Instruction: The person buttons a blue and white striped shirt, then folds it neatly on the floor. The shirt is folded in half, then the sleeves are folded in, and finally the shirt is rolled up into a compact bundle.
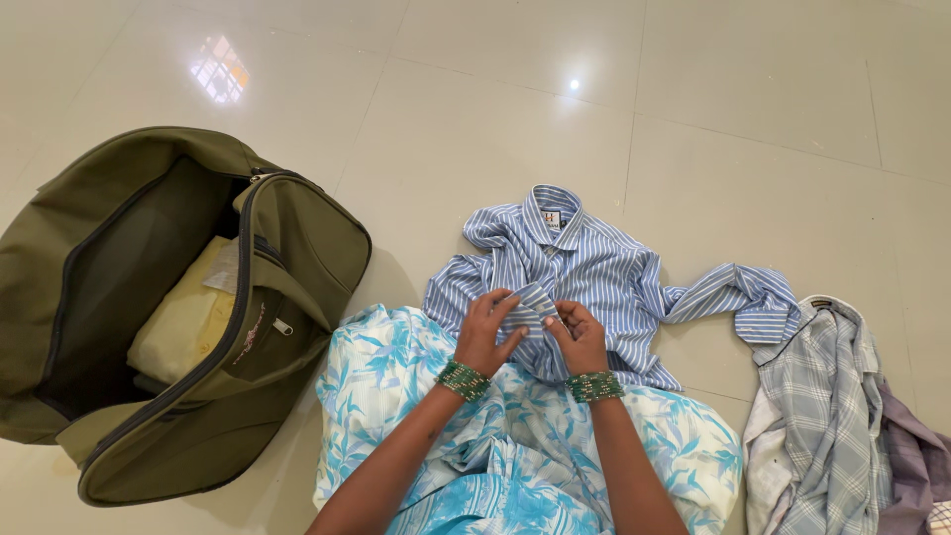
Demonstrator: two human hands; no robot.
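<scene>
In the head view, the person sits on a glossy cream tiled floor (pixel 693 89), lap covered by a blue and white leaf-print garment (pixel 396 386). A blue and white striped shirt (pixel 604 267) lies spread on the floor just in front of the lap, collar pointing away, one sleeve stretched towards the right.

The left hand (pixel 485 332) and the right hand (pixel 580 337) meet at the shirt's near edge. Both are clenched on a fold of the striped cloth, pinching it between fingers and thumb, the fingertips nearly touching each other. Each wrist wears a stack of green bangles (pixel 464 380).

To the left stands an olive green bag (pixel 297 228), zip undone and mouth gaping wide. Inside it rests a pale yellow folded cloth (pixel 183 327) with a small light patch on top; the rest of the inside is dark lining. The bag sits just beside the person's lap.

At the right edge lies a grey-blue checked shirt (pixel 827 396) with a white piece beneath it, and a purplish cloth (pixel 916 456) touching its far side.
</scene>
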